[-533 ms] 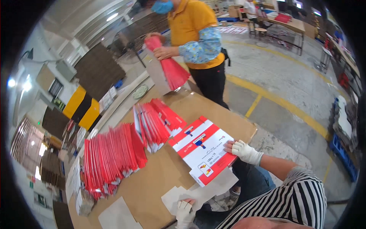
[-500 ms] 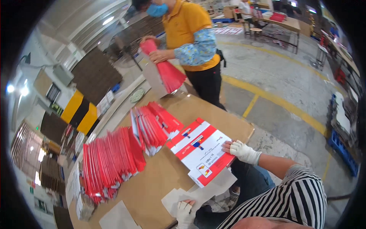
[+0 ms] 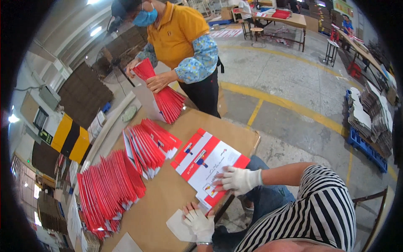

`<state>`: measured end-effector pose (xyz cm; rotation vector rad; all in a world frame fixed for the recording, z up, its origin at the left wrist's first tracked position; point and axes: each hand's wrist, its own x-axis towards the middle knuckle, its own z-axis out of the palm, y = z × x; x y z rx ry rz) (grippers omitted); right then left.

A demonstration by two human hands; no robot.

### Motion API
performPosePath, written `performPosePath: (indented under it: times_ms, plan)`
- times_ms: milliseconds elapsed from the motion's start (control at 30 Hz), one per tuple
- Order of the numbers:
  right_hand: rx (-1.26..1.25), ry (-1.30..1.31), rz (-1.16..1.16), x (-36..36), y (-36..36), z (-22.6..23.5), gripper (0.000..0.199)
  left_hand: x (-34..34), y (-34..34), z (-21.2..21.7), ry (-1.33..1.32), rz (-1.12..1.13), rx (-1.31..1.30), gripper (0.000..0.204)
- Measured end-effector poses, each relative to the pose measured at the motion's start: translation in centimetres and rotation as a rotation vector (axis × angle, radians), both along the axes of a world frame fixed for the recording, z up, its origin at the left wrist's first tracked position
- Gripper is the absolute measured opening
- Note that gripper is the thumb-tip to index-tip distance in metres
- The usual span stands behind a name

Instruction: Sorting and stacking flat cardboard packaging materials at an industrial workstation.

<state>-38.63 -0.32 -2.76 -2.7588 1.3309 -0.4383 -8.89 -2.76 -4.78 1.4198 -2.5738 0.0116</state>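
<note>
A flat red-and-white folded carton (image 3: 201, 157) lies on the brown cardboard-covered table (image 3: 168, 197). My right hand (image 3: 238, 180), in a white glove, lies flat on the carton's near end with fingers spread. My left hand (image 3: 200, 222), also gloved, rests fingers apart on a white sheet (image 3: 178, 224) at the table's near edge. Neither hand grips anything. Left of the carton stand fanned rows of red flat cartons (image 3: 147, 147), with a longer row (image 3: 107, 189) beyond them.
A co-worker in a yellow shirt (image 3: 180, 38) stands at the table's far side, holding a stack of red cartons (image 3: 166, 98) upright on the table. Brown cardboard stacks (image 3: 84, 94) line the left wall. A blue pallet with grey sheets (image 3: 369, 122) sits at right.
My right hand has slid left from the carton's right edge onto its white panel. The co-worker's red stack has shifted slightly. My left hand has stayed on the white sheet.
</note>
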Motion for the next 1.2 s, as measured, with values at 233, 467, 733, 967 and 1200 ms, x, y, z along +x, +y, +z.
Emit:
performPosePath:
  times_ms: [233,467,733,967,1200]
  plan:
    - [0.168,0.087,-0.003,1.7,-0.2,0.5,0.054,2.1,3.2,5.1,-0.154,-0.065,0.141,0.099]
    - [0.099,0.099,-0.020,2.5,-0.3,0.6,0.063,9.8,3.2,4.2,-0.014,0.045,0.130,0.087]
    - [0.119,0.097,-0.020,2.5,0.1,0.7,0.067,3.7,1.4,-1.5,1.624,0.619,0.152,0.099]
    - [0.136,0.138,0.044,1.9,-0.1,1.4,0.066,-0.1,0.1,-2.3,1.261,0.500,0.100,0.037]
    - [0.046,0.197,0.105,0.2,-1.9,1.2,0.061,0.1,-0.4,-1.0,0.313,-0.102,0.053,0.075]
